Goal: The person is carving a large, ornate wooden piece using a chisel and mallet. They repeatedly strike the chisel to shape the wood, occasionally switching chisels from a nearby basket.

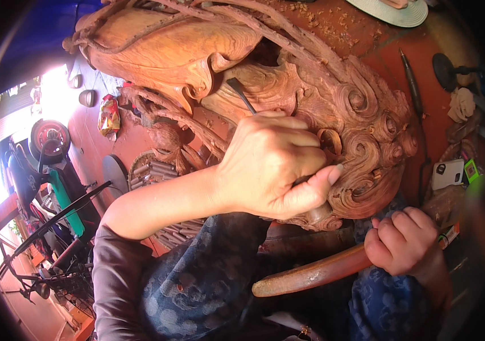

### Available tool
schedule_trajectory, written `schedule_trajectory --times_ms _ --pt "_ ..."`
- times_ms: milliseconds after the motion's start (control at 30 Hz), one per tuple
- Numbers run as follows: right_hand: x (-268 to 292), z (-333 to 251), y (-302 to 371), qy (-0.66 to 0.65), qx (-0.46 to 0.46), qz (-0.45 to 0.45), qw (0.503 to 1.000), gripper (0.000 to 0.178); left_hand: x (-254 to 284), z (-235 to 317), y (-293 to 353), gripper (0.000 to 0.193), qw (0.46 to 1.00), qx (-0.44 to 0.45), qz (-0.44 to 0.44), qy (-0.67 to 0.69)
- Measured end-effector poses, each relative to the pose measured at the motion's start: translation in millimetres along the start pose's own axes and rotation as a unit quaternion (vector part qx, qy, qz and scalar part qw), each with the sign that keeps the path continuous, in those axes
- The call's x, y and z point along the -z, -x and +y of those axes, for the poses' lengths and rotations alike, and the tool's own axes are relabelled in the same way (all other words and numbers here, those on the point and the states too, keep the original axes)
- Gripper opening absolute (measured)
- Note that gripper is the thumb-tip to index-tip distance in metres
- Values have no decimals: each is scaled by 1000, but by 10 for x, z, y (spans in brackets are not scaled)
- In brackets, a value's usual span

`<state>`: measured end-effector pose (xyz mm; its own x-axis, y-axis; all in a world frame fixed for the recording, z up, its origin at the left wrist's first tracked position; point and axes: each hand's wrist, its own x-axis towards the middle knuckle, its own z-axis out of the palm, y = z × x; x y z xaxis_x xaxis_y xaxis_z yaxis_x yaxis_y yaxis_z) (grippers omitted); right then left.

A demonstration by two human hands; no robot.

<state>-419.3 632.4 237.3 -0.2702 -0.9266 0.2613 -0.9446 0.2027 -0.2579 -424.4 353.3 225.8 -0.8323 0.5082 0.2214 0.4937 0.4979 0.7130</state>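
The left hand [279,162] has its grip wrapped round a chisel [235,87], fingers folded in and no slack showing, with the flat blade pointing up and to the left and the handle's butt [318,213] poking out below the thumb. The right hand [404,241] has its grip curled firmly round one end of a curved wooden club [310,273], whose free end hangs over the lap. The carved wood piece [322,102] lies straight ahead of the person, beyond the knees, and the left hand sits over it.

The blade is near a thin curled lip [219,61] of the carving; whether its edge actually touches wood is hard to tell from this angle. A push at too flat an angle could make it skid over the smooth folds and score them, and prying there could split the lip along its grain. The slender branches [299,31] look the most brittle, so a knock or a leaning forearm might snap one.

Little of the butt clears the hand, so a badly aimed blow from the club could land on the thumb. A wide swing on the right side could also clip the white phone [448,174], or catch the cord of the black pen-shaped tool [411,82] on the floor [94,165].
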Motion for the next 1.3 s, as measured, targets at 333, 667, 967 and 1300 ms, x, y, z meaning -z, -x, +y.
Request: schedule_trajectory --times_ms 333,667,967,1300 --pt "220 244 -120 30 11 83 996 23 -68 8 23 36 998 6 37 43" --pt "183 867 -268 77 85 174 978 24 -96 -6 73 35 997 27 56 45" --pt "217 1028 -334 85 76 192 975 26 -100 -11 14 37 995 16 71 62" --pt "140 1084 -312 52 64 176 981 25 -56 -34 -19 39 995 52 72 44"
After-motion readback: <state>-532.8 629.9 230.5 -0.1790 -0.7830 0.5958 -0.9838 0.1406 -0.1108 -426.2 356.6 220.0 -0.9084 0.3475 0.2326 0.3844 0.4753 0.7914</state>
